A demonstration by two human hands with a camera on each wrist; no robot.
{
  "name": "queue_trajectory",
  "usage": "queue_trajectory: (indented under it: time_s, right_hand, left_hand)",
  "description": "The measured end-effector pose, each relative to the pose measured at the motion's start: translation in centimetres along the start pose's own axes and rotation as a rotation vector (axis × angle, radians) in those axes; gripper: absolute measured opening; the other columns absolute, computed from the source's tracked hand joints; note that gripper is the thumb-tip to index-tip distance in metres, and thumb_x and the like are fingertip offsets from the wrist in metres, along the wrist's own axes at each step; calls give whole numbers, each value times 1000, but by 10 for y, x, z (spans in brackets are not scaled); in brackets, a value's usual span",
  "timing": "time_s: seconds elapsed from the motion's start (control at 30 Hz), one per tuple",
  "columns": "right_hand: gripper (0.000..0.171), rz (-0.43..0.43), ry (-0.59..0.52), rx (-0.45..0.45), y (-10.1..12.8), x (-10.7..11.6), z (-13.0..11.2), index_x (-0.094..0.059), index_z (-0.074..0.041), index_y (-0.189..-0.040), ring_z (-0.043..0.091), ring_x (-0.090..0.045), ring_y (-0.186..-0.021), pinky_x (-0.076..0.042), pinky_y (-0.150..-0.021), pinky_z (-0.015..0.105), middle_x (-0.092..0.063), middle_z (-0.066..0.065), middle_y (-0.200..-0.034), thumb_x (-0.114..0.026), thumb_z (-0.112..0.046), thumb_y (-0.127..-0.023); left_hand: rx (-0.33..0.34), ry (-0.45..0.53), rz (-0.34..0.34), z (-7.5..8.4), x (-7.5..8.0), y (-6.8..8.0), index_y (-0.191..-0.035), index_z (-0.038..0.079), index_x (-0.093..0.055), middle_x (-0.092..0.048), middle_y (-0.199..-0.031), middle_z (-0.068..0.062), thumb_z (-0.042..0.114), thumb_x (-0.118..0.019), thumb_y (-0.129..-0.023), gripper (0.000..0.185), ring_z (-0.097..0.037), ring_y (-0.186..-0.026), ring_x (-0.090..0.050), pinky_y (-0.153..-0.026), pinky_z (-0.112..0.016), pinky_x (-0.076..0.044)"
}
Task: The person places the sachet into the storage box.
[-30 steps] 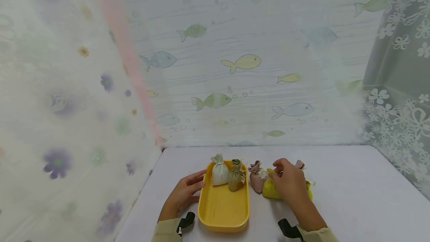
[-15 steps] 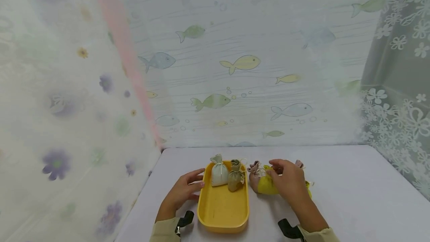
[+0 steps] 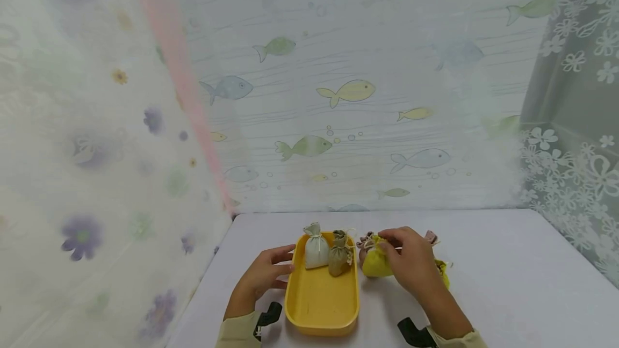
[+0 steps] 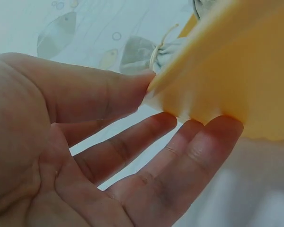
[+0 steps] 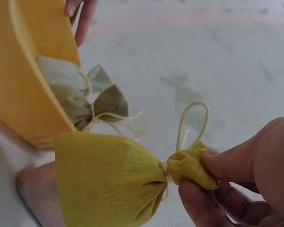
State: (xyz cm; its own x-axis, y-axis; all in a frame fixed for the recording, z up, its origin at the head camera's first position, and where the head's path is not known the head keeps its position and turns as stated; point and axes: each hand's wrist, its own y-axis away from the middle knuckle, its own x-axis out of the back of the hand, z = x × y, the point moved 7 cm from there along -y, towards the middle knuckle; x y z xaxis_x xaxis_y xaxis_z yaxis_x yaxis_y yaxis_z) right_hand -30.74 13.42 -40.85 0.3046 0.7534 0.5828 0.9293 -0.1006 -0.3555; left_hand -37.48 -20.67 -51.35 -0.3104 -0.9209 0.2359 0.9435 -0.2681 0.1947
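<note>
My right hand pinches the tied neck of a yellow cloth pouch, which hangs just right of the yellow tray. At the tray's far end stand a white pouch and an olive pouch. My left hand rests open against the tray's left rim, its straight fingers touching the tray wall. A pink pouch sits behind the yellow one, and another yellow-green pouch shows past my right hand.
The white table is walled by a fish-print curtain at the back, a flower-print one on the left and lace on the right. Black wrist mounts show near the front edge.
My right hand has lifted the yellow pouch off the table and carried it left toward the tray. The left hand has stayed at the tray's rim.
</note>
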Motion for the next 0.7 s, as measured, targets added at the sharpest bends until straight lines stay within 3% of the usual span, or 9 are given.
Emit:
queue_trajectory:
  time_s: [0.2, 0.43, 0.7]
  right_hand:
    - [19, 10, -38, 47, 2, 0, -15, -77, -15, -113, 15, -69, -100, -63, -82, 31, -69, -1, -107, -76, -12, -95]
    - [19, 13, -80, 110, 1, -4, -32, -77, -16, -113, 11, -67, -96, -63, -80, 26, -68, -5, -106, -76, -11, -95]
    - [17, 12, -147, 178, -3, -21, -48, -78, -15, -108, 9, -66, -91, -62, -78, 25, -68, -6, -102, -77, -8, -93]
  left_hand:
    - [40, 29, 22, -2, 1, 2, -154, 18, -51, -56, -150, -20, 15, -76, -94, 65, -25, -112, -71, -79, -45, -65]
    - [39, 55, 13, -1, -1, 0, -155, 19, -50, -54, -151, -20, 14, -75, -95, 65, -27, -114, -71, -79, -45, -65]
    - [47, 56, 24, -3, 1, 1, -155, 19, -51, -55, -150, -19, 16, -77, -94, 66, -24, -111, -71, -79, -44, -65]
